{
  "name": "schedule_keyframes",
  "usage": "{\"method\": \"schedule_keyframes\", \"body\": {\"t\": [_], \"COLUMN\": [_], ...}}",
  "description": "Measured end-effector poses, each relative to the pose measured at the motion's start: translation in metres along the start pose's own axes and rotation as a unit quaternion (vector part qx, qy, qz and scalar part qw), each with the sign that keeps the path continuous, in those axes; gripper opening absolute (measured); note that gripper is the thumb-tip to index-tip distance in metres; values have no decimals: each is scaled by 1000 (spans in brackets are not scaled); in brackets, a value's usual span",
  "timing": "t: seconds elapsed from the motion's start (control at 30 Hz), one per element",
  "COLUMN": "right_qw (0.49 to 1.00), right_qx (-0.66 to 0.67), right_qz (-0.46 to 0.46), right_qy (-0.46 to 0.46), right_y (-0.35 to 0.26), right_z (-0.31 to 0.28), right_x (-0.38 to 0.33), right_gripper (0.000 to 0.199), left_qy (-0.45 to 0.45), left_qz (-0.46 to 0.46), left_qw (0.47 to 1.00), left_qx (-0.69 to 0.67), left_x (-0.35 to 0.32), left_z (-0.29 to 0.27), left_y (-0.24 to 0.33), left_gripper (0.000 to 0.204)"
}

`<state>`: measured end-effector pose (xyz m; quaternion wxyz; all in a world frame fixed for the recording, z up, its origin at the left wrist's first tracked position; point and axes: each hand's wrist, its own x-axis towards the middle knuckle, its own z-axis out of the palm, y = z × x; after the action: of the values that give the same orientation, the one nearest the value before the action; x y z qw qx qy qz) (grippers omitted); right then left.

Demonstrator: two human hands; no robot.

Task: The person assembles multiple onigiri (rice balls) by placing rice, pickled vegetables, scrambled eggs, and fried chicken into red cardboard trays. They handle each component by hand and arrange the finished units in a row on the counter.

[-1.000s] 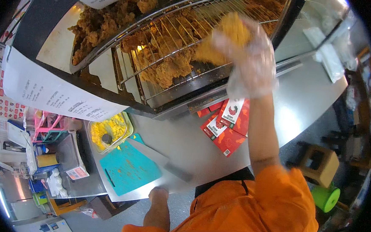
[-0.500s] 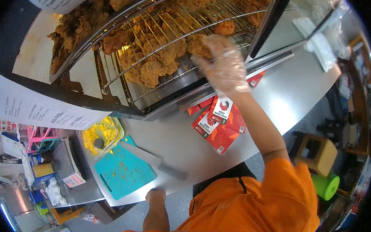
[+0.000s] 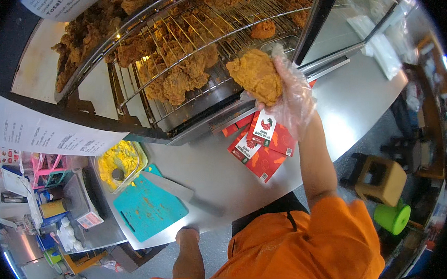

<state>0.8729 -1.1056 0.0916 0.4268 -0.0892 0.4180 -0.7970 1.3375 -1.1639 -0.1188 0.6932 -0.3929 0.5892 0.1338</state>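
In a clear plastic glove, my right hand [image 3: 294,90] grips a large piece of fried chicken [image 3: 258,76] from its right side, just outside the heated display cabinet's front edge. Behind it, wire racks [image 3: 222,83] carry more golden-brown fried chicken [image 3: 178,80]. Red paper food sleeves [image 3: 265,160] with white panels lie on the steel counter below that hand. My left hand [image 3: 188,234] rests at the counter's near edge, beside the teal cutting board [image 3: 150,209]; its fingers are hidden. A broad-bladed knife [image 3: 172,187] lies partly on the board, which is strewn with crumbs.
A clear container [image 3: 121,161] of chopped yellow food stands behind the board. Printed paper slips [image 3: 45,123] hang from the cabinet's left side. The cabinet's dark door frame [image 3: 315,27] rises right of the racks. A tan stool [image 3: 382,180] and green bucket [image 3: 391,217] stand on the floor.
My right hand has closed on a fried chicken piece, lifted it off the rack and drawn it back toward me. My left hand stays at the counter edge.
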Motion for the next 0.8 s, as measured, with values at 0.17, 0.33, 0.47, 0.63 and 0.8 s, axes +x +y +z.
{"method": "schedule_keyframes", "body": {"t": [0.17,0.33,0.47,0.63,0.8], "right_qw": [996,784,448,553,649], "right_qx": [14,-555,-752,-671,-663], "right_qz": [-53,-275,-468,-478,-358], "right_qy": [-70,41,122,124,105], "right_y": [-14,-53,-45,-26,39], "right_z": [24,38,63,47,21], "right_x": [-21,23,85,70,77], "right_gripper": [57,53,58,50,40], "left_qy": [35,49,62,70,72], "left_qz": [-247,-279,-313,-299,-243], "left_qw": [448,229,152,81,18], "left_qx": [-858,-931,-936,-948,-967], "left_x": [21,45,55,57,55], "left_z": [23,38,35,33,32], "left_y": [-5,-8,-9,-10,-10], "left_gripper": [39,34,31,32,36]}}
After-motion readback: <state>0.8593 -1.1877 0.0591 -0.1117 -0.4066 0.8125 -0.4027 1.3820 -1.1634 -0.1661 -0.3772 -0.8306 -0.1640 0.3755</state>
